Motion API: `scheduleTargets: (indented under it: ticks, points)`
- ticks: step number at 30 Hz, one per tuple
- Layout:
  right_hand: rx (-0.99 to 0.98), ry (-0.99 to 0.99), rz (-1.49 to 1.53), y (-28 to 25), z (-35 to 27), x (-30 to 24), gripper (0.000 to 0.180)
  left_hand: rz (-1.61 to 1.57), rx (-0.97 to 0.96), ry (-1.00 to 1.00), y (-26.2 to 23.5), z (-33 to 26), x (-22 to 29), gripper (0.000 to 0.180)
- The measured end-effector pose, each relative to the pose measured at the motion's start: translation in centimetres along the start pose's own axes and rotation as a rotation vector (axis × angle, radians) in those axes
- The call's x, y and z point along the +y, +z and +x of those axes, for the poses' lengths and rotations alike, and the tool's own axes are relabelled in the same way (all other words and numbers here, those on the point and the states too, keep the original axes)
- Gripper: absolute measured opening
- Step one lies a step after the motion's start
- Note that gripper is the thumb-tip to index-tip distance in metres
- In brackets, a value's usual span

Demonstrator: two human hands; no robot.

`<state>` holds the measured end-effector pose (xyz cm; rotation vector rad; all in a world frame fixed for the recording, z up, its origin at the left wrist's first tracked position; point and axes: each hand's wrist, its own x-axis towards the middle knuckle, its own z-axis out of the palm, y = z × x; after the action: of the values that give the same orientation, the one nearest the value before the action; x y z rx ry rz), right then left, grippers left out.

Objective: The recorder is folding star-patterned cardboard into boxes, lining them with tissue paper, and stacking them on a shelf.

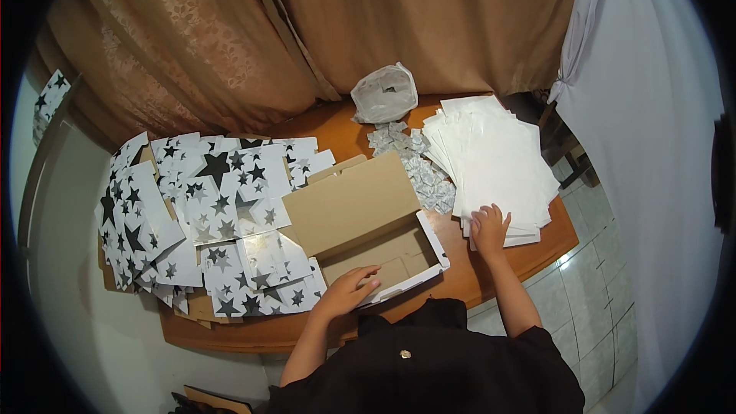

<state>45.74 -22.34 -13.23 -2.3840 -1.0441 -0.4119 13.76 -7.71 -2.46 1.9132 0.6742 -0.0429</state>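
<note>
Black cloth shirt (429, 360), oblong cardboard box (360, 215)

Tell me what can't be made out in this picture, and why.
All in the head view:
- Part of the open box's front edge: hidden by the left hand.
- Most lower sheets in the white stack: covered by upper ones.
- Paper under the right hand: hidden by its fingers.
- Details on the small silvery packets: too small.
- Dark object, far right: cut off by the rim.
</note>
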Motion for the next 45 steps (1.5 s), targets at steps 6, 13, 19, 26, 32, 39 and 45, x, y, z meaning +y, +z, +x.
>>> scheduleTargets:
  ticks: [6,13,19,26,32,39,45]
  points:
    - [0.047,0.059,0.060,-1.0,2.0,0.9,0.010,0.023,0.244,0.162,-1.1,-1.1,0.6,0.041]
    - [0.089,0.110,0.377,-4.3,7.0,0.2,0.031,0.187,0.316,0.441,-1.8,2.6,4.9,0.032]
    - [-0.158,0.320,0.715,-4.7,7.9,0.3,0.032,0.252,0.220,0.599,-0.8,7.1,8.4,0.030]
    - [-0.119,0.035,0.667,-11.1,9.3,-1.8,0.010,0.374,0.295,0.726,0.5,13.1,11.8,0.047]
    - [-0.094,-0.384,0.380,-21.0,7.8,-6.0,0.017,0.506,0.366,0.955,1.0,15.4,15.0,0.052]
    - [0.428,-0.386,0.308,-28.3,6.1,-6.2,0.019,0.274,0.074,0.797,-0.1,13.8,15.6,0.027]
    - [0.664,-0.080,0.435,-28.2,4.3,-4.1,0.033,-0.051,0.035,0.558,-2.9,5.2,18.0,0.030]
